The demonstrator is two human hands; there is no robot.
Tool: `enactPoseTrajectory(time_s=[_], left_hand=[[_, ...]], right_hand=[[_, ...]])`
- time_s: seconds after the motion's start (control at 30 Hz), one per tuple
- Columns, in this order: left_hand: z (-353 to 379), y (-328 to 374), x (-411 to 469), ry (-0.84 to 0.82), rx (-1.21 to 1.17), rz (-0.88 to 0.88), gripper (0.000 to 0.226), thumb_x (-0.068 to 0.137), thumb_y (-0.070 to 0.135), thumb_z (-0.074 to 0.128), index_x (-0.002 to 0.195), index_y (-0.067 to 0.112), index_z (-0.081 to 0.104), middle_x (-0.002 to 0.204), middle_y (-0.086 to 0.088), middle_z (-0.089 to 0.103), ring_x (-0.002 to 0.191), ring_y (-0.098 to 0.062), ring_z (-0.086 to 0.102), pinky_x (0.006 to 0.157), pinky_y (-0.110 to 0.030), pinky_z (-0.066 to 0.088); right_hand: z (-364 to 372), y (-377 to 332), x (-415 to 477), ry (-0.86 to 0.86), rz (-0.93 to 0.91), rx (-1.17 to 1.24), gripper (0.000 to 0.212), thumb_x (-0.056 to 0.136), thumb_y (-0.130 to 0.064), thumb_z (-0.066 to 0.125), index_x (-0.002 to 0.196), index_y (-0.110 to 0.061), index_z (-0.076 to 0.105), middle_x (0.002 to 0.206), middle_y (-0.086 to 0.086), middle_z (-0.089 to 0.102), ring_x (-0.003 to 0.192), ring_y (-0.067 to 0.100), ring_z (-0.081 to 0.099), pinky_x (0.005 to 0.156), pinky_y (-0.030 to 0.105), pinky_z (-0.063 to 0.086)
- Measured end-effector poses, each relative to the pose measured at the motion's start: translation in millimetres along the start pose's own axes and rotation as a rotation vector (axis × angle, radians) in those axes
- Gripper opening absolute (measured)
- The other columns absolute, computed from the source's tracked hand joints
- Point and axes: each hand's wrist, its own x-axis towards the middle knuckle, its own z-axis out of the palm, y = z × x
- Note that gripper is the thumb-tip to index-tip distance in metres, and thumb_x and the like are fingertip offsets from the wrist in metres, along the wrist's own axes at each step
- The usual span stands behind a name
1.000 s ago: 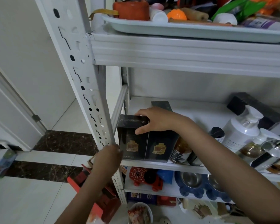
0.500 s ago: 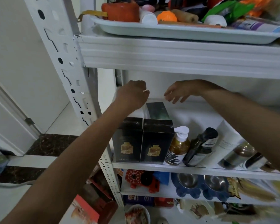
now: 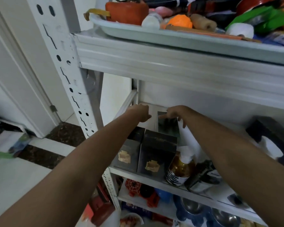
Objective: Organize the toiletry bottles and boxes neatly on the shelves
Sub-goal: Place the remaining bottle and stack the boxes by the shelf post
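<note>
Right hand [image 3: 175, 114] holds the dark green box [image 3: 168, 129] by its top at the back of the shelf [image 3: 154, 178], behind two black boxes [image 3: 156, 154]; square it gently while the left hand [image 3: 141, 113], grip unclear, steadies beside.

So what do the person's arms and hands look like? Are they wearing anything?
Two bare arms, no sleeves anywhere in view. The left hand and right hand are bare too: no gloves, and no watch, bracelet or ring that I can make out, though the picture is blurry.
</note>
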Motion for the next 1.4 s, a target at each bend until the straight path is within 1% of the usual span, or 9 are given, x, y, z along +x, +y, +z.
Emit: enactPoseTrajectory(time_s=[0.17, 0.37, 0.47, 0.53, 0.87, 1.07, 1.13, 1.27, 1.4], left_hand=[[7, 0, 3, -0.085, 0.033, -0.051, 0.051, 0.099, 0.022, 0.044, 0.146, 0.010, 0.029, 0.151, -0.014, 0.032, 0.137, -0.031, 0.036, 0.110, -0.044, 0.035], [-2, 3, -3, -0.023, -0.098, -0.102, 0.048, 0.095, 0.012, 0.040, 0.143, 0.009, 0.035, 0.145, -0.013, 0.040, 0.129, -0.029, 0.044, 0.104, -0.041, 0.041], [-5, 2, -5, 0.021, -0.194, -0.120, 0.050, 0.095, 0.009, 0.038, 0.145, 0.008, 0.032, 0.147, -0.013, 0.038, 0.132, -0.028, 0.041, 0.106, -0.039, 0.039], [-7, 2, -6, 0.054, -0.246, -0.114, 0.051, 0.094, 0.008, 0.037, 0.145, 0.008, 0.031, 0.146, -0.013, 0.040, 0.131, -0.029, 0.042, 0.103, -0.038, 0.041], [-14, 11, -16, 0.155, -0.540, 0.119, 0.057, 0.089, 0.007, 0.053, 0.142, 0.010, 0.033, 0.135, -0.017, 0.050, 0.121, -0.032, 0.051, 0.094, -0.038, 0.045], [-17, 15, -18, 0.168, -0.726, 0.146, 0.065, 0.086, 0.008, 0.059, 0.143, 0.010, 0.029, 0.128, -0.017, 0.054, 0.119, -0.033, 0.053, 0.097, -0.041, 0.046], [-17, 15, -18, 0.147, -0.701, 0.135, 0.073, 0.085, 0.007, 0.058, 0.147, 0.012, 0.021, 0.130, -0.018, 0.053, 0.119, -0.033, 0.051, 0.093, -0.035, 0.044], [-17, 10, -16, 0.150, -0.646, 0.072, 0.082, 0.080, 0.006, 0.063, 0.148, 0.011, 0.016, 0.133, -0.017, 0.049, 0.118, -0.031, 0.050, 0.082, -0.031, 0.043], [-18, 6, -16, 0.126, -0.696, 0.056, 0.103, 0.077, 0.002, 0.069, 0.152, 0.020, 0.003, 0.140, -0.017, 0.043, 0.123, -0.033, 0.048, 0.096, -0.039, 0.046]], right_hand=[[9, -5, 21, 0.037, -0.039, -0.034, 0.096, 0.073, -0.065, 0.064, 0.142, -0.006, 0.034, 0.146, 0.012, 0.036, 0.127, 0.033, 0.041, 0.100, 0.044, 0.040], [12, -10, 26, 0.144, -0.040, 0.074, 0.053, 0.075, -0.039, 0.072, 0.114, -0.006, 0.057, 0.130, 0.014, 0.049, 0.117, 0.030, 0.050, 0.099, 0.036, 0.044], [5, -12, 30, 0.245, -0.041, 0.175, 0.085, 0.055, -0.049, 0.076, 0.124, -0.008, 0.048, 0.134, 0.016, 0.043, 0.116, 0.031, 0.049, 0.097, 0.040, 0.047], [-5, -13, 27, 0.306, -0.051, 0.226, 0.095, 0.058, -0.049, 0.075, 0.135, -0.008, 0.037, 0.140, 0.018, 0.032, 0.121, 0.034, 0.043, 0.099, 0.043, 0.045], [-22, -21, 1, 0.593, -0.099, 0.287, 0.075, 0.073, -0.050, 0.069, 0.130, -0.010, 0.043, 0.135, 0.015, 0.039, 0.124, 0.032, 0.040, 0.103, 0.039, 0.036], [-4, -22, 0, 0.707, -0.157, 0.316, 0.072, 0.064, -0.045, 0.079, 0.118, -0.014, 0.042, 0.129, 0.014, 0.032, 0.120, 0.036, 0.033, 0.087, 0.042, 0.045], [2, -23, 2, 0.732, -0.164, 0.304, 0.073, 0.063, -0.044, 0.080, 0.117, -0.015, 0.039, 0.128, 0.013, 0.027, 0.119, 0.036, 0.032, 0.085, 0.042, 0.046], [-4, -23, -4, 0.605, -0.212, 0.231, 0.070, 0.062, -0.035, 0.082, 0.113, -0.019, 0.038, 0.124, 0.010, 0.024, 0.114, 0.032, 0.032, 0.074, 0.039, 0.046], [-21, -13, -15, 0.356, -0.221, 0.243, 0.072, 0.065, -0.007, 0.082, 0.120, -0.020, 0.038, 0.126, 0.011, 0.025, 0.112, 0.033, 0.041, 0.072, 0.041, 0.059]])
